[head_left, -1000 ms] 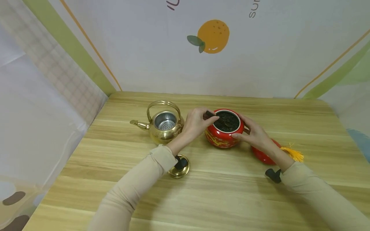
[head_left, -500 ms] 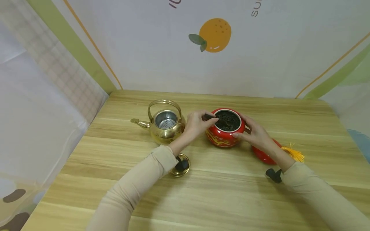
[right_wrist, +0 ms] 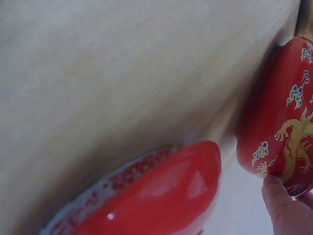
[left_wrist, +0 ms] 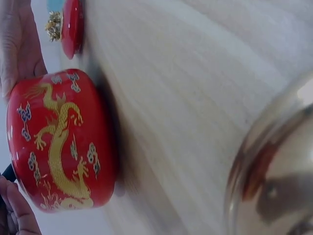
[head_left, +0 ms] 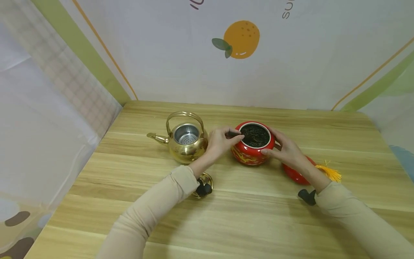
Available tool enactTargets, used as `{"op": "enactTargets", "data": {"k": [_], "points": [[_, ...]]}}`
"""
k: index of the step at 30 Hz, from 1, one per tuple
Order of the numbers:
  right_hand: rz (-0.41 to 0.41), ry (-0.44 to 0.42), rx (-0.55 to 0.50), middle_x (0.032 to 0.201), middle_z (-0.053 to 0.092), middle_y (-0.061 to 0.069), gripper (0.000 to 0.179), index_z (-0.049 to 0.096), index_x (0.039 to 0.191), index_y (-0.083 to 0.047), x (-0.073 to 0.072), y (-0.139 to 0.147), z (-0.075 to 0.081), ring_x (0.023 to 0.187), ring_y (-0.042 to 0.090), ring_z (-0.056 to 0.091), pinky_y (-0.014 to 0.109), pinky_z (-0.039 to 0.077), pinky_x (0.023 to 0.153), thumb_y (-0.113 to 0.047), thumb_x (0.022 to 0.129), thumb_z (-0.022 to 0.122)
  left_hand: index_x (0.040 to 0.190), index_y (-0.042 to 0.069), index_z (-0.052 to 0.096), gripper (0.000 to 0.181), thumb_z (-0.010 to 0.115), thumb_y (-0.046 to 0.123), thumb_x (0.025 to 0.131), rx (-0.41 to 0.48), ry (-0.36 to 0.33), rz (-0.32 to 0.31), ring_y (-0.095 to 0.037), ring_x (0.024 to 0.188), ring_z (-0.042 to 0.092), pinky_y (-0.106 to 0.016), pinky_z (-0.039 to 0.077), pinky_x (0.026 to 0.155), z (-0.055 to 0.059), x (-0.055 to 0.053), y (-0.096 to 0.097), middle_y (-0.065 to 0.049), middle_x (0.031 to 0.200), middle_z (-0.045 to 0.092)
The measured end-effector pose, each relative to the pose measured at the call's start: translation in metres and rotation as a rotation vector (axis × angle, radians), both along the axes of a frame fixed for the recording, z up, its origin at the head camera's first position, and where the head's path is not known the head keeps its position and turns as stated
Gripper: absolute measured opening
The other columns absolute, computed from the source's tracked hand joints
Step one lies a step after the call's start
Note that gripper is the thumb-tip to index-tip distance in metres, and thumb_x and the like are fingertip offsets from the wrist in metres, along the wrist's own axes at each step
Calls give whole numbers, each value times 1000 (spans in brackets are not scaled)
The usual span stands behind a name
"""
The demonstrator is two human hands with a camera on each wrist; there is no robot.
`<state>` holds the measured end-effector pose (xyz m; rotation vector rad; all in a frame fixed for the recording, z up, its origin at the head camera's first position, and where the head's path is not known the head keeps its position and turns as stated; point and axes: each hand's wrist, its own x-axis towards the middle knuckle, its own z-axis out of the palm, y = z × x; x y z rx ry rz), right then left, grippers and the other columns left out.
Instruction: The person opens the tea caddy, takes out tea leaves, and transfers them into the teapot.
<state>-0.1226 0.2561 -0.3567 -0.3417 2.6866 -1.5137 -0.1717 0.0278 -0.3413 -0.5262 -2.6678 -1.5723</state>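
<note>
A red jar [head_left: 247,154] with a gold dragon stands on the table, full of dark tea leaves [head_left: 257,133]. My left hand [head_left: 220,142] pinches a thin dark handle [head_left: 233,133] at the jar's left rim. The handle's far end is lost among the leaves. My right hand [head_left: 287,153] grips the jar's right side, thumb at the front near the rim and fingers behind. In the right wrist view the thumb [right_wrist: 278,196] presses on the jar [right_wrist: 283,117]. Left of the jar is a brass teapot [head_left: 184,151], uncovered, with a perforated steel strainer [head_left: 186,135] inside.
The brass teapot lid [head_left: 209,177] lies in front of the teapot, partly behind the left wrist. A red jar lid [head_left: 295,175] with a yellow tassel [head_left: 330,173] lies under the right forearm. A printed cloth [head_left: 181,72] hangs behind the wooden table [head_left: 245,223].
My left fingers have dipped slightly at the jar's rim, still pinching the dark handle. The right hand keeps its grip on the jar. The whole view has shifted a little.
</note>
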Motion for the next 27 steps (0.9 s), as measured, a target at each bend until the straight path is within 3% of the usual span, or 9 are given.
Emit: {"op": "enactTargets", "data": {"k": [7,15,27], "points": [[-5,8,15,149,29,23,80,24,147,2,0,1,-3,136,40,30,45,38,101,-13,84,71,91,10,75,18,76,23,79,32,-21,32,-14,78,67,-14,49,63,-1,3,4,-4,87,73],[-7,8,17,150,28,23,80,24,147,2,-1,2,-2,136,40,30,44,38,101,-12,84,72,92,9,75,18,76,22,80,81,-73,51,-8,72,62,-13,46,60,0,4,7,-6,83,73],[-5,14,25,150,28,23,81,24,147,2,-1,2,-4,135,42,30,48,37,101,-15,84,72,92,11,75,18,76,24,80,77,-87,64,-6,70,60,-14,45,58,-2,4,6,-5,82,73]]}}
